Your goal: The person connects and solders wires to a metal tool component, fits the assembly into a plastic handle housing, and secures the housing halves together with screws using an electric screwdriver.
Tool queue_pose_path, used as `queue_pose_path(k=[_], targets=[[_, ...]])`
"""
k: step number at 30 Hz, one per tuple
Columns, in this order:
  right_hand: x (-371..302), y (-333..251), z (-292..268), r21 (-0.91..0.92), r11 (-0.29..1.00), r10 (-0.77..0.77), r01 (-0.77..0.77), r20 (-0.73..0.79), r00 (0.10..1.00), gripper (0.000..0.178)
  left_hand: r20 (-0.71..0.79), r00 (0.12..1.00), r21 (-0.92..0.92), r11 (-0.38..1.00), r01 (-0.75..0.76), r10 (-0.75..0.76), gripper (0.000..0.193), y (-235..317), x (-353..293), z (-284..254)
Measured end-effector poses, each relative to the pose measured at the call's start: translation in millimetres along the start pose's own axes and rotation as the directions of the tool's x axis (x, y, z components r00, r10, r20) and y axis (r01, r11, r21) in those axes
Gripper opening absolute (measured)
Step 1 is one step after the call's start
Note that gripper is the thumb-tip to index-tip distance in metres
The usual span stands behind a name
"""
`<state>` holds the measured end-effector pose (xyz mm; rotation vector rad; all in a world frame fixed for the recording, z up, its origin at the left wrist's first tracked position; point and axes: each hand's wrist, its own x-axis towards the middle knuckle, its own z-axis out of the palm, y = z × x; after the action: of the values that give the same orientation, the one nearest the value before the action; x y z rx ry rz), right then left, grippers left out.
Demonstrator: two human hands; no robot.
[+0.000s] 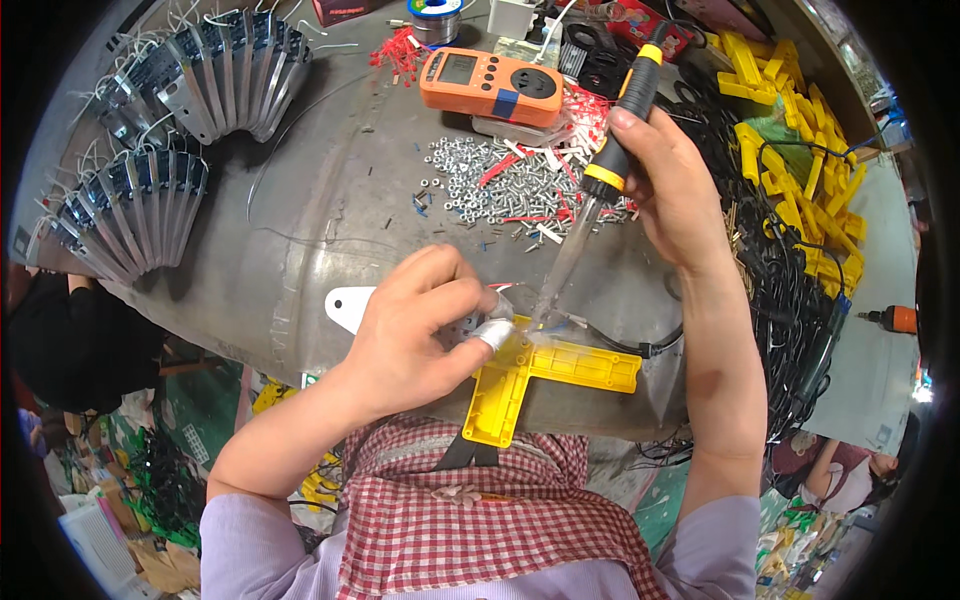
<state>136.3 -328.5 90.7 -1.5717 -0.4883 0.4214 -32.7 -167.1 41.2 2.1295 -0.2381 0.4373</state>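
Spanning most of frame: grey worktable (320, 210), 1x, near edge bowed across lower ctr

Checked apron (480, 540), lower ctr, red & white, 1x

Heap of yellow plastic parts (810, 195), upper R, w/ tangled black cables (740, 255) alongside

Fanned stacks of metal strips (135, 215), upper L, w/ white wires at outer ends

Hand tool (635, 100), 1x, R of ctr, blk/yellow handle, long pale shaft slanting from upper R to lower L

Yellow housing (500, 400), 1x, lower ctr, ribbed open side up, two legs: one w/ long axis running down & slightly L to apron, other running R; joint lies down-L of R hand's grip, in line w/ shaft; L hand nearer, right beside joint; whether tip touches, can't tell

L hand (425, 325), ctr: thumb & forefinger bent, tips almost together, silvery wrap on them, at housing's upper end; what's pinched is hidden, can't tell

R hand (680, 190), R of ctr: wrapped snug round lower handle of hand tool, thumb laid on it

Multimeter (490, 87), orange, upper ctr, 1x

White plate (348, 308), rounded end w/ hole, just L of L hand, partly covered

Loose screws & nuts (500, 185), qty many, upper ctr, below multimeter
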Motion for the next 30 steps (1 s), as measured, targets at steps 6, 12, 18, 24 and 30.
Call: queue_pose_path(k=[6, 12, 18, 24, 30], targets=[[3, -2, -12, 0.030, 0.999, 0.011, -0.011, 0.002, 1.000, 0.026, -0.050, 0.980, -0.157, 0.971, 0.183, -0.193, 0.016, 6, 4, -4], [14, -5, -70, 0.023, 0.978, -0.192, 0.207, -0.289, 0.938, 0.026, -0.155, 0.988, 0.519, 0.853, 0.056, 0.030, 0.017, -10, 18, -25], [36, 16, -78, -0.377, 0.780, -0.625, 0.499, -0.432, 0.651, 0.023, 0.009, 0.968, 0.235, 0.941, 0.242, -0.251, 0.015, -30, 12, -17], [97, 23, -67, -0.720, 0.571, -0.744, 0.394, -0.252, 0.619, 0.022, 0.206, 0.955, 0.135, 0.973, 0.188, -0.214, 0.062, -8, -17, -38], [81, 36, -87, -0.533, 0.842, -0.210, 0.079, -0.189, 0.959, 0.027, 0.424, 0.903, 0.358, 0.928, -0.101, -0.065, 0.100, -1, -12, -26]])
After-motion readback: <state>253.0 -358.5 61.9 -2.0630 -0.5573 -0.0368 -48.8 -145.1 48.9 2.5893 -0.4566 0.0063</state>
